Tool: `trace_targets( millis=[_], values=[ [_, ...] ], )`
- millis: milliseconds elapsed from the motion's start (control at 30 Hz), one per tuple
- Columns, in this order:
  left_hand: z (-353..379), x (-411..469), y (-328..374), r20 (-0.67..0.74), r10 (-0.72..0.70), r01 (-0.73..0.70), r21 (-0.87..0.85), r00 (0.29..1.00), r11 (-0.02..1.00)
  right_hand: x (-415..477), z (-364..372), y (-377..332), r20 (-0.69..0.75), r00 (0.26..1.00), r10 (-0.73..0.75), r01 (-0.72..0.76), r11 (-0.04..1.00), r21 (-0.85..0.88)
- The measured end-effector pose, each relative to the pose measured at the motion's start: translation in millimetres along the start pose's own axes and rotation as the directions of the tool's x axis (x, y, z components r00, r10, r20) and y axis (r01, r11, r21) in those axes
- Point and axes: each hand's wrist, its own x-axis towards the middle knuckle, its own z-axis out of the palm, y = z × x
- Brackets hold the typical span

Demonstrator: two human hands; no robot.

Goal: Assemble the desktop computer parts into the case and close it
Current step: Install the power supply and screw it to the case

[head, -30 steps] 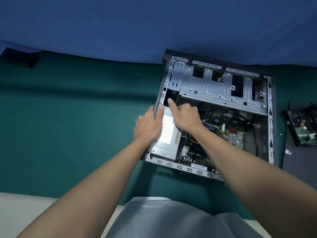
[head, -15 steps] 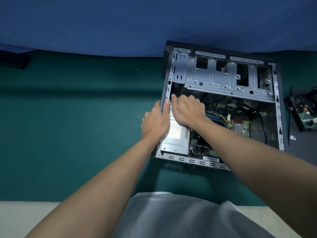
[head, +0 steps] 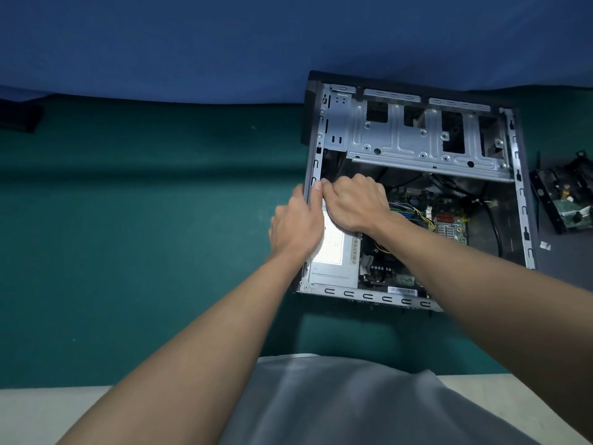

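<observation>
An open desktop case (head: 519,200) lies on its side on the green table, its inside facing up. A silver power supply (head: 333,261) sits in the near left corner of the case, beside the motherboard (head: 449,223). My left hand (head: 296,224) grips the case's left wall, thumb inside on the power supply and fingers outside. My right hand (head: 353,203) is curled over the far end of the power supply, fingertips tucked down and hidden behind it. A silver drive cage (head: 414,136) spans the far part of the case.
A loose drive in a black bracket (head: 568,197) lies on a dark mat to the right of the case. A dark flat object (head: 19,117) rests at the far left table edge. A blue cloth hangs behind the table. Wide green tabletop (head: 144,220) stretches left.
My right index finger, pointing a second ago, has curled in, and the right hand now sits bunched over the power supply's far end. The left hand has stayed on the case wall.
</observation>
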Motion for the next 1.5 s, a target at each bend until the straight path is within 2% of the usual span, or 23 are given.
trace_targets(
  millis=[233, 567, 700, 767, 833, 867, 900, 967, 1033, 1200, 1267, 1333, 1400, 1433, 1500],
  values=[
    [-1, 0, 0, 0.002, -0.004, 0.004, 0.004, 1.000, 1.000, 18, -6, 2, 0.074, 0.996, -0.058, 0.057, 0.998, 0.013],
    [0, 3, 0, 0.013, -0.016, 0.016, 0.004, 1.000, 1.000, 8, -5, 2, 0.098, 0.994, -0.052, 0.053, 0.999, -0.007],
    [0, 1, 0, 0.005, 0.004, -0.004, 0.003, 1.000, 1.000, 16, -14, 0, 0.228, 0.971, -0.071, 0.078, 0.997, -0.020],
    [-1, -1, -2, 0.007, 0.019, -0.019, 0.005, 1.000, 1.000, 25, -19, 0, 0.442, 0.897, -0.018, -0.006, 0.999, 0.052],
    [-1, 0, -2, 0.007, 0.029, -0.029, 0.004, 1.000, 1.000, 36, -22, 2, 0.682, 0.731, 0.006, -0.171, 0.970, 0.175],
    [-1, 0, -2, 0.008, 0.026, -0.026, 0.002, 1.000, 1.000, 39, -23, 1, 0.756, 0.655, -0.009, -0.247, 0.943, 0.225],
    [-1, 1, -2, 0.010, 0.022, -0.022, 0.000, 1.000, 1.000, 42, -24, 1, 0.793, 0.609, -0.029, -0.288, 0.923, 0.255],
    [0, 1, -3, 0.011, 0.018, -0.018, 0.000, 1.000, 1.000, 46, -20, 2, 0.813, 0.579, -0.058, -0.260, 0.932, 0.251],
    [1, 0, -5, 0.005, 0.019, -0.019, 0.002, 1.000, 1.000, 45, -13, 6, 0.802, 0.593, -0.074, -0.225, 0.941, 0.253],
    [3, 2, -3, -0.006, 0.014, -0.014, 0.030, 1.000, 0.999, 45, -9, 10, 0.813, 0.575, -0.092, -0.274, 0.915, 0.298],
    [2, 2, -3, -0.012, 0.017, -0.016, 0.033, 1.000, 0.999, 44, -10, 7, 0.790, 0.605, -0.095, -0.257, 0.916, 0.307],
    [1, 3, -3, -0.010, 0.020, -0.019, 0.032, 1.000, 0.999, 43, -11, 3, 0.701, 0.709, -0.076, -0.209, 0.927, 0.313],
    [1, 2, -3, -0.007, 0.020, -0.019, 0.038, 1.000, 0.999, 38, -12, 2, 0.472, 0.881, 0.012, -0.176, 0.936, 0.304],
    [1, 1, -3, -0.003, 0.019, -0.019, 0.037, 1.000, 0.999, 31, -12, 3, 0.330, 0.941, 0.073, -0.186, 0.927, 0.326],
    [1, 1, -4, -0.002, 0.017, -0.017, 0.031, 1.000, 0.999, 11, -9, 3, 0.104, 0.978, 0.179, -0.206, 0.896, 0.394]
  ],
)
